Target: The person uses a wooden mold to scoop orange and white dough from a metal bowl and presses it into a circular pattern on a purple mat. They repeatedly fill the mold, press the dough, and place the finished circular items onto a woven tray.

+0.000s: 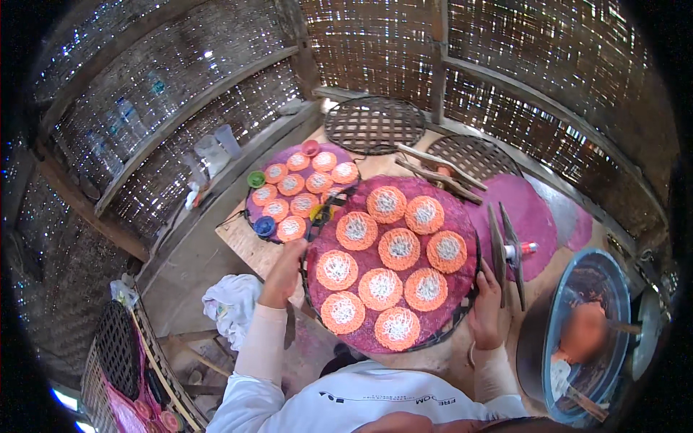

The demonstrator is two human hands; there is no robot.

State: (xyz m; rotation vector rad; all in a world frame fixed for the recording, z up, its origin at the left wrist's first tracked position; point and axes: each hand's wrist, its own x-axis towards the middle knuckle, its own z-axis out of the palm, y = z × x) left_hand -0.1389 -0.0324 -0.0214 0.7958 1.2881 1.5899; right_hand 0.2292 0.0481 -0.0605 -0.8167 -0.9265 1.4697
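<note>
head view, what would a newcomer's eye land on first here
Probably the round purple-lined tray at the centre, covered with orange rounds topped with white strands and held at its sides by the left grip and right grip. Next, a similar tray behind it to the left, with small coloured bowls, and the large tub at right, holding an orange mass.

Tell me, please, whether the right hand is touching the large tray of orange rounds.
Touching: the head view shows the right hand holding the large tray by its edge.
</note>
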